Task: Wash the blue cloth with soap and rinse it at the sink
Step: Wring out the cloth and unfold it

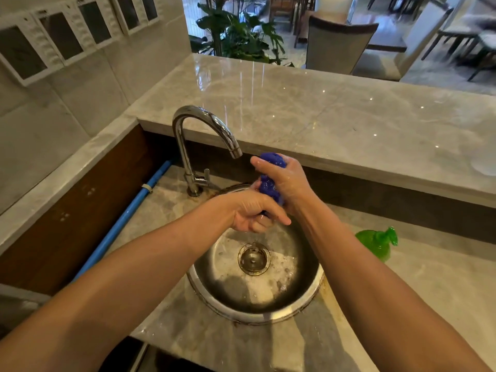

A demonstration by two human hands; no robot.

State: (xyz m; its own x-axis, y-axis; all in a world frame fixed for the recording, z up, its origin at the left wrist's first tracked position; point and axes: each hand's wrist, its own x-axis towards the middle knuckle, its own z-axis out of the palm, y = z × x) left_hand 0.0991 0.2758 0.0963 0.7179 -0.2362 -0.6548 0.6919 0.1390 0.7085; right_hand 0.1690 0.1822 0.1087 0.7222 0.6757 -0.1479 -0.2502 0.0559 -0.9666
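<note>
No writing or brand can be read anywhere, not even on the translucent green pump soap bottle [377, 244], which is partly cut off by the right forearm. The wrung blue cloth [271, 178] is held above the round steel sink [308, 299], just beside the curved chrome tap's [204, 130] spout, its long axis running roughly upright, tilted slightly. The right hand [284, 178] grips its upper part and the left hand [255, 210] its lower end, fingers curled round it and hiding most of the fabric.

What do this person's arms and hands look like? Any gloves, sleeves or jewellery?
Both arms are bare as far up as the picture shows: no sleeves in view. The left hand and the right hand wear no gloves, and I see no watch, bracelet or ring. The right hand looks wet and shiny.
</note>
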